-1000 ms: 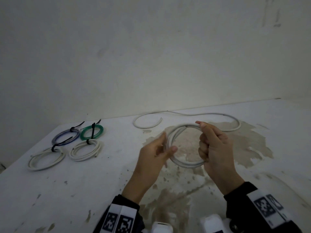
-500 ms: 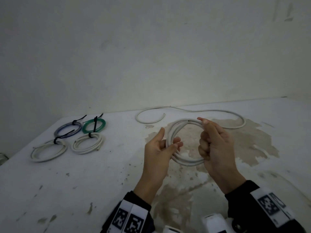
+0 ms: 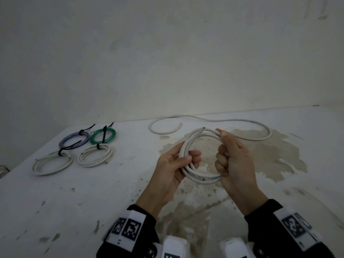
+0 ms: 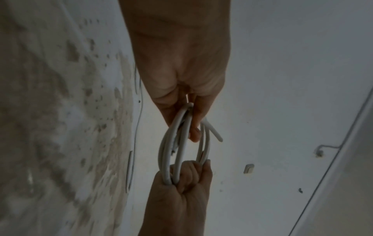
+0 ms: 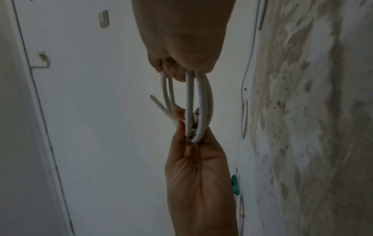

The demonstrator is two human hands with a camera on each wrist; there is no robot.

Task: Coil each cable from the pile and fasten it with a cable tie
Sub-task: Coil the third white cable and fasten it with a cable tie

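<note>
Head cam, L to R: four tied coils (image 3: 78, 149) lie far left on table (image 3: 74, 202), each w/ a black tie. Left hand (image 3: 173, 170) pinches left side of white cable coil (image 3: 200, 155), thumb & fingers curled round the strands. Right hand (image 3: 234, 164) fists the coil's right side, held above table. Loose white cable (image 3: 214, 121) lies behind, near wall.

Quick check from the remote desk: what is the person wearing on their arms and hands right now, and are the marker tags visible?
Both hands, left hand and right hand, are bare: no gloves. Black sleeves reach the wrists. Each wrist carries a white band printed with square black-and-white marker tags, also showing on the right band. White housings sit at the bottom edge.
</note>
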